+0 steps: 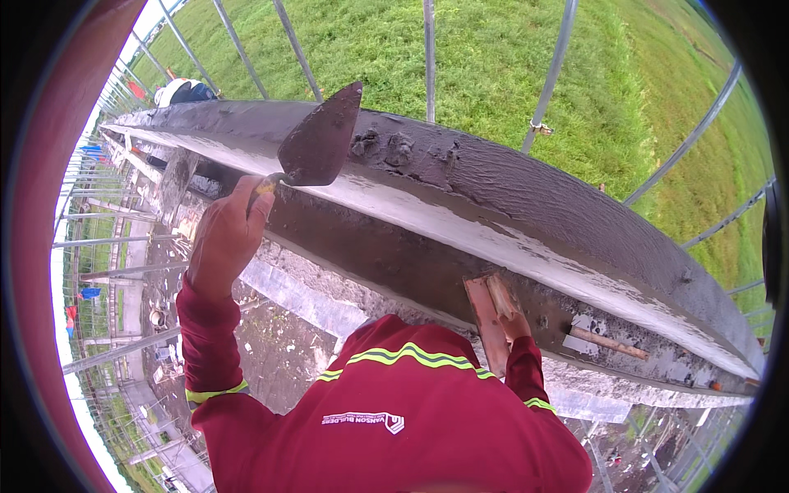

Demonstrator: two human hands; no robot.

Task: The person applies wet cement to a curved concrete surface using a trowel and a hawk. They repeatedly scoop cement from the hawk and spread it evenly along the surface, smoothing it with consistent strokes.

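My left hand [223,240] is closed around the handle of a pointed brick trowel [322,141]. Its blade, smeared with grey-brown mortar, is raised across the inner edge of a long concrete parapet [551,193]. Fresh mortar coats the parapet top, lumpy near the trowel and rippled further right. My right hand [516,325] grips a wooden float [486,319], held low over the dark gutter [386,259] on my side of the parapet. The fingers are partly hidden by the float's handle.
A flat-bladed tool with a wooden handle [610,342] lies in the gutter at right. Metal bars [429,62] stand beyond the parapet, before grass. Far left, another person in a white helmet [177,90] is at the parapet. Scaffolding [123,271] and debris-strewn ground lie below left.
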